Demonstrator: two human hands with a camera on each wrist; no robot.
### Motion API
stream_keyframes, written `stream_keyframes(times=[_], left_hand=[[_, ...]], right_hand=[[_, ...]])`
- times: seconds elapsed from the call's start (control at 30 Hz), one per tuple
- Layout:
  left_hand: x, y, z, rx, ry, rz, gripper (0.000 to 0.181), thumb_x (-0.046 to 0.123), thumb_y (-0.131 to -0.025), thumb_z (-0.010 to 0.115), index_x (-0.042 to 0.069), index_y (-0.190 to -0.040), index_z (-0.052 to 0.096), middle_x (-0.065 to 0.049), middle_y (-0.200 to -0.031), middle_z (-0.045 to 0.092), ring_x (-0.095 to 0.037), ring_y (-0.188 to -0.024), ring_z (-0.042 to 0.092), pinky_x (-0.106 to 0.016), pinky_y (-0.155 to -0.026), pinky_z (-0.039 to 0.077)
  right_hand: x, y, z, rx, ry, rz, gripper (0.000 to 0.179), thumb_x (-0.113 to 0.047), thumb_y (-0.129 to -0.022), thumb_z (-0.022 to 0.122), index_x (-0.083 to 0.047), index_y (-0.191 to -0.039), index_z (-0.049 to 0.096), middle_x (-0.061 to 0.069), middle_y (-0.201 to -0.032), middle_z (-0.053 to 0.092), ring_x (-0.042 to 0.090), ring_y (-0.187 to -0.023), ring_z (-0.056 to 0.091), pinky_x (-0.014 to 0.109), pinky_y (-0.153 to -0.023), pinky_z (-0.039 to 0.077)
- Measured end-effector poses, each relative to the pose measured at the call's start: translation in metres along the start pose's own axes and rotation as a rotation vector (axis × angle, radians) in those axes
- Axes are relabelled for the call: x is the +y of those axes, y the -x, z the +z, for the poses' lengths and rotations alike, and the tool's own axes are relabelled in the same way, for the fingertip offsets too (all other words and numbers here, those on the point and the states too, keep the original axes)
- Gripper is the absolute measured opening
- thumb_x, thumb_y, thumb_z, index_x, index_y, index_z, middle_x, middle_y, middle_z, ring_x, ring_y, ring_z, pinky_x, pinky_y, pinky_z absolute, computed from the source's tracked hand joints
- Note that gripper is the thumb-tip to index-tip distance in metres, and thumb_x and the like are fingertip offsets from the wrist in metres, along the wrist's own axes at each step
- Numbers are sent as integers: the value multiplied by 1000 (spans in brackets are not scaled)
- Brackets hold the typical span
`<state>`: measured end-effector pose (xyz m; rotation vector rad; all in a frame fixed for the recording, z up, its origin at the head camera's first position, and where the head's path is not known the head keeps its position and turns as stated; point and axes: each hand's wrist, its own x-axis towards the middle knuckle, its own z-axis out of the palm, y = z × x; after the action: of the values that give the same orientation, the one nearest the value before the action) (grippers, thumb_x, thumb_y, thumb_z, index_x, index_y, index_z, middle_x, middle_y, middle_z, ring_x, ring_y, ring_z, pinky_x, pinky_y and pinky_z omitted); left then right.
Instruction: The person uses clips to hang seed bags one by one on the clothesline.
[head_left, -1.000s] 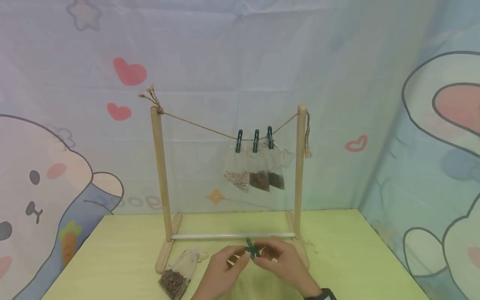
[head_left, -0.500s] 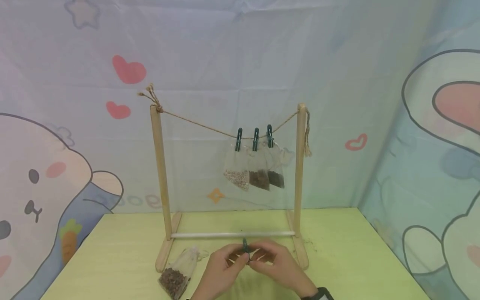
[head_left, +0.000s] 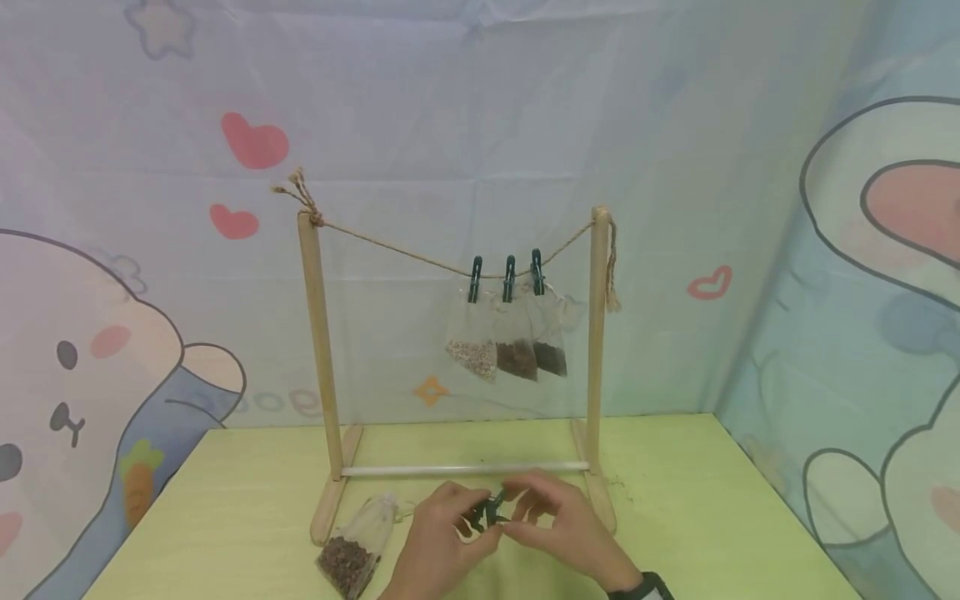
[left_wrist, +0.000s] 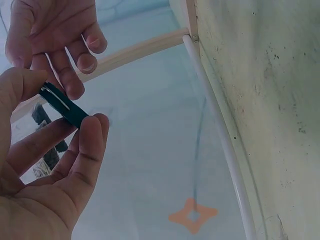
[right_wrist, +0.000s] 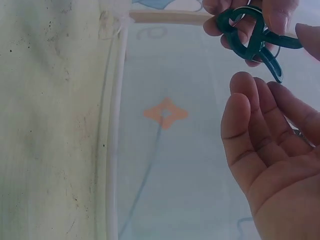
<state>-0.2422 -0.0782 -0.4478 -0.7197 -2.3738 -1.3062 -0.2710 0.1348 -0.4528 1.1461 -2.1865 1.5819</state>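
Note:
A dark green plastic clothespin is held between both hands above the table. My left hand pinches its body between thumb and fingers. My right hand has its thumb and index fingertip at the ends of the two splayed handles, as the clothespin shows in the right wrist view. A drawstring mesh bag with reddish-brown contents lies on the table, left of my left hand. Behind, three similar bags hang from a sagging twine line, each under a green clothespin.
A wooden frame carries the twine between its left post and right post. A white crossbar joins the feet on the yellow-green table. A printed cloth backdrop stands behind.
The clothespin has been turned between my hands; its handles now point toward my right hand. Both hands stay in about the same place. The hanging bags and the bag on the table have not moved.

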Motion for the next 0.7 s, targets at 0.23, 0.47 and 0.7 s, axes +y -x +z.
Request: stream_keyframes(times=[0.23, 0.47, 0.7], left_hand=[[-4, 1, 4, -19, 10, 36, 23, 15, -92, 79, 6, -112, 77, -2, -95, 67, -7, -78, 63, -21, -64, 55], [-4, 2, -2, -26, -77, -6, 31, 26, -96, 77, 7, -120, 75, -3, -106, 71, -7, -83, 64, -20, -63, 53], [-7, -1, -26, 107, -323, -80, 31, 14, -94, 76, 1, -122, 72, -10, -109, 67, -18, -81, 65, -20, -61, 51]], right_hand=[[2, 2, -1, 12, 2, -18, 25, 1, -91, 76, -1, -115, 70, 19, -95, 69, 5, -80, 65, 29, -67, 60], [3, 1, 0, 77, 63, -77, 18, 2, -89, 77, 0, -107, 74, 16, -93, 73, 5, -78, 68, 32, -65, 62], [-1, -1, -6, 158, 207, -110, 14, 2, -86, 80, -4, -99, 79, 9, -91, 77, 3, -77, 69, 27, -64, 60]])
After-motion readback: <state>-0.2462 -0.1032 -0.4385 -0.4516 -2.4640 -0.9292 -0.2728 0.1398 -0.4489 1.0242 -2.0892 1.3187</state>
